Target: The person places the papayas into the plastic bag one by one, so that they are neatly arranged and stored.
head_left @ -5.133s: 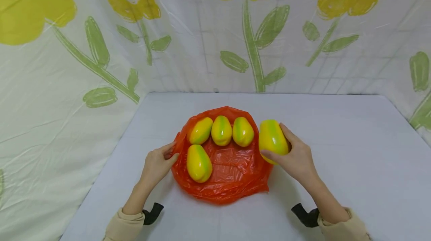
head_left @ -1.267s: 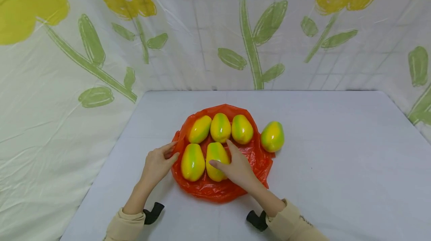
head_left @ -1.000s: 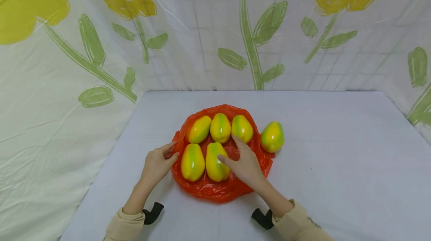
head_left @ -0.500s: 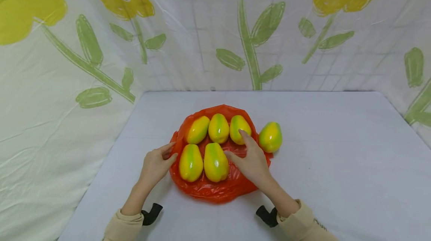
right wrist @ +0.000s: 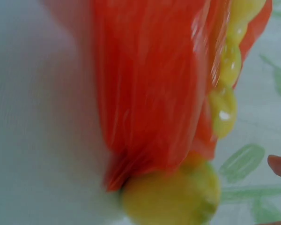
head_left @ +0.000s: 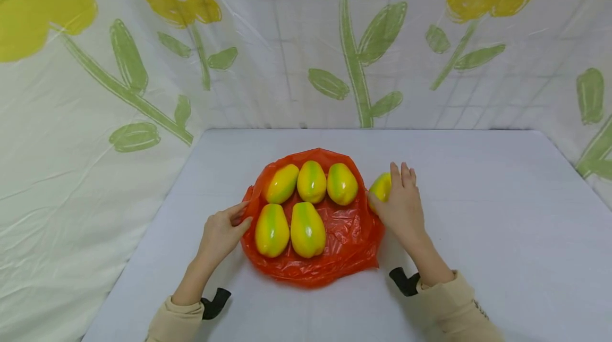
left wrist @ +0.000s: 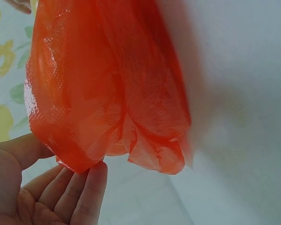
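An orange plastic bag (head_left: 334, 257) lies spread on the white table (head_left: 478, 236). On it rest several yellow-green fruits: three in a back row (head_left: 312, 181) and two in front (head_left: 307, 222). One more fruit (head_left: 380, 187) sits just off the bag's right edge. My right hand (head_left: 400, 199) lies over that fruit, fingers stretched across its top and thumb at its near-left side. The right wrist view shows this fruit (right wrist: 173, 197) blurred, with a fingertip (right wrist: 280, 166) apart from it. My left hand (head_left: 233, 219) pinches the bag's left edge (left wrist: 75, 159) between thumb and fingers (left wrist: 86, 187).
A flower-printed plastic sheet (head_left: 306, 50) hangs behind the table and along both sides. The table's left edge runs close to my left forearm (head_left: 191, 283). Bare tabletop stretches to the right of the bag and behind it.
My right hand left the front fruit it had set on the bag and moved right onto the fruit beside the bag. The left hand stayed at the bag's edge.
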The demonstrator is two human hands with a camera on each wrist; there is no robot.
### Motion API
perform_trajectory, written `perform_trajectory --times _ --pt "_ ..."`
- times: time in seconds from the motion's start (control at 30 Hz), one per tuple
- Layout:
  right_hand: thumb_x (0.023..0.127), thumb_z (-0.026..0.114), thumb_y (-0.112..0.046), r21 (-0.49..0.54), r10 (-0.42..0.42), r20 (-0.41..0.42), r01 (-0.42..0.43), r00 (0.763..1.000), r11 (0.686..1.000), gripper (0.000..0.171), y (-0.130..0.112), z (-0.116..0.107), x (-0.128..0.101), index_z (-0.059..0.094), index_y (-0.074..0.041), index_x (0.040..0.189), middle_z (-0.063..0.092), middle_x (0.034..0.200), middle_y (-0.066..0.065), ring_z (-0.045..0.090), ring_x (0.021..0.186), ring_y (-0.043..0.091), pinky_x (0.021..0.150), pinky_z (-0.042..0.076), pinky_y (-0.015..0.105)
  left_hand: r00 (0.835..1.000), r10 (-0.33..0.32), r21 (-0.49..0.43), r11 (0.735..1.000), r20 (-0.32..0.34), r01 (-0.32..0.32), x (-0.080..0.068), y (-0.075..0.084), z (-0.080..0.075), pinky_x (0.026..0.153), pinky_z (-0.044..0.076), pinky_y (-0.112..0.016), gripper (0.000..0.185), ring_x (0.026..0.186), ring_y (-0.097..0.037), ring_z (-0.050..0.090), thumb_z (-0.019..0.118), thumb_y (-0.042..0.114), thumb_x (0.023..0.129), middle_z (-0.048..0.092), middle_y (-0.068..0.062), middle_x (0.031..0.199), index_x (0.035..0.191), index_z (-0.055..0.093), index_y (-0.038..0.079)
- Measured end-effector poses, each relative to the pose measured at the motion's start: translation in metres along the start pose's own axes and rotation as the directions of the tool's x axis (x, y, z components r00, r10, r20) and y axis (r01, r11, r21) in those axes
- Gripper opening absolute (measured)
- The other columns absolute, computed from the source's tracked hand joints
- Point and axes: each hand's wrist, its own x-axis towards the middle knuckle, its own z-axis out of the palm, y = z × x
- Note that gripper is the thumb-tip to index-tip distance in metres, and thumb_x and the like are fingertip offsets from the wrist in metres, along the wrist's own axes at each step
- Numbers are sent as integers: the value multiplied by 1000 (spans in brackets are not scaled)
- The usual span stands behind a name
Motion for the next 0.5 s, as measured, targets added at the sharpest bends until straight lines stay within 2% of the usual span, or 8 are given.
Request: perform_trajectory --times 0.23,0.37,0.5 --pt "91 59 -29 25 116 135 -120 984 992 85 16 -1 8 13 14 148 8 151 40 17 137 56 105 27 65 1000 7 1 1000 -2 -7 0 1 0 76 57 -40 38 92 -36 68 65 4 89 69 -24 104 125 61 -8" --pt "90 58 -30 51 135 169 -146 976 988 88 19 3 9 10 12 150 7 151 40 20 135 57 102 31 67 1000 1 5 1000 1 -1 0 1 1 76 57 -40 38 93 -36 68 66 4 89 69 -24 105 125 61 -8" --pt "90 59 -31 54 155 187 -168 970 984 91 20 7 10 6 11 150 4 152 38 18 136 56 103 29 67 1000 1 8 1000 1 -1 1 1 1 75 57 -40 38 92 -36 68 66 4 89 70 -24 104 126 61 -7"
